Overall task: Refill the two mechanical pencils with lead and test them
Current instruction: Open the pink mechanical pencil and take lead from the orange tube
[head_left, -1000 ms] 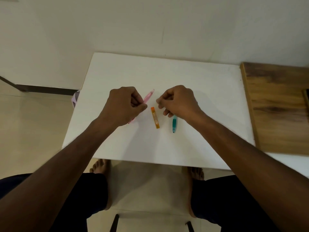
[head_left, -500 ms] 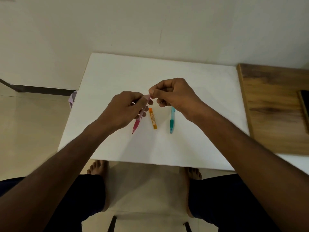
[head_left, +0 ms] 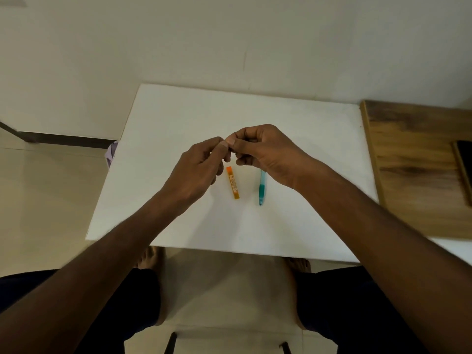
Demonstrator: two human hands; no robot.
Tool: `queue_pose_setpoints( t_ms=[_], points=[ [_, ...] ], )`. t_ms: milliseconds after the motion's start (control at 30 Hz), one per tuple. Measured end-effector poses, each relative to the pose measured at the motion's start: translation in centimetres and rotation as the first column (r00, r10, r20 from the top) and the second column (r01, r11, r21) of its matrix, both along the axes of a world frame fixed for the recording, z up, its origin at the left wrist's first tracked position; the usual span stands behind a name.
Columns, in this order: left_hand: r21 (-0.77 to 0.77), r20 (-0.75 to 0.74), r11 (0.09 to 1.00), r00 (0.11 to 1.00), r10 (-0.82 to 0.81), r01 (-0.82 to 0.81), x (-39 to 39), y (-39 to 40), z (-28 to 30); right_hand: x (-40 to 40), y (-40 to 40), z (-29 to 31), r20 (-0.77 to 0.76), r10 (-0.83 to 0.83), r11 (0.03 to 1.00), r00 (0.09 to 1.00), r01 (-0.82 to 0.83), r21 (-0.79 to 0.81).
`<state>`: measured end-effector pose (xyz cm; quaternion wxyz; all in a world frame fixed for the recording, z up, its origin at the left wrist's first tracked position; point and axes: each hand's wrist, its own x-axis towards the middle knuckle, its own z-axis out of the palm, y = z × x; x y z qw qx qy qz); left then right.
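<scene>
My left hand (head_left: 198, 169) is curled above the white table (head_left: 178, 118). It hides the pink mechanical pencil it took up, so the pencil's body does not show. My right hand (head_left: 263, 152) meets it from the right, thumb and forefinger pinching at the pencil's top end where the fingertips touch. An orange lead case (head_left: 233, 182) lies flat on the table just below the hands. To its right lies the teal mechanical pencil (head_left: 261, 190), tip toward me, its upper end under my right hand.
A wooden board (head_left: 419, 162) adjoins the table on the right, with a dark flat device (head_left: 464, 162) at its far edge. A small purple object (head_left: 111, 152) peeks out at the table's left edge. My knees and feet are below the near edge.
My left hand lifted the pink pencil off the table and turned it upright. My right hand moved up and left off the teal pencil to pinch the pink pencil's top.
</scene>
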<state>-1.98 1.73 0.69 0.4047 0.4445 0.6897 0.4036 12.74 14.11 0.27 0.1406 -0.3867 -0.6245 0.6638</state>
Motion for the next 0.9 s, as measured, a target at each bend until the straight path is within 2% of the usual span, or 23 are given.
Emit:
queue_pose_setpoints(
  t_ms=[100, 200, 267, 333, 400, 533, 900],
  points=[
    [0.027, 0.009, 0.999, 1.000, 0.018, -0.018, -0.3, 0.1, 0.1, -0.2, 0.4, 0.2, -0.058, -0.003, 1.000, 0.998, 0.004, 0.008],
    [-0.001, -0.010, 0.995, 0.995, 0.099, -0.099, -0.9, 0.3, -0.1, -0.4, 1.1, 0.4, -0.064, -0.113, 0.992, 0.992, 0.116, 0.054],
    [-0.078, 0.114, 0.987, 0.982, 0.148, -0.139, -1.5, 0.5, -0.2, 0.0, 2.0, 0.3, 0.048, -0.182, 0.972, 0.982, 0.172, 0.161],
    [-0.113, 0.201, 0.984, 0.967, 0.155, -0.134, -1.8, 0.5, -0.3, 0.5, 2.6, -0.3, 0.287, -0.198, 0.909, 0.937, 0.066, 0.412],
    [-0.115, 0.189, 0.986, 0.972, 0.140, -0.119, -1.9, 0.5, -0.3, 0.5, 2.7, -0.7, 0.427, -0.206, 0.841, 0.880, -0.064, 0.537],
    [-0.105, 0.107, 0.987, 0.986, 0.130, -0.119, -1.7, 0.5, -0.6, -0.7, 2.1, -1.3, 0.460, -0.182, 0.836, 0.869, -0.109, 0.538],
    [-0.035, 0.096, 0.992, 0.988, 0.121, -0.118, -2.2, 0.4, -0.3, -2.9, 1.7, -2.7, 0.602, -0.158, 0.780, 0.783, -0.275, 0.562]
  ],
)
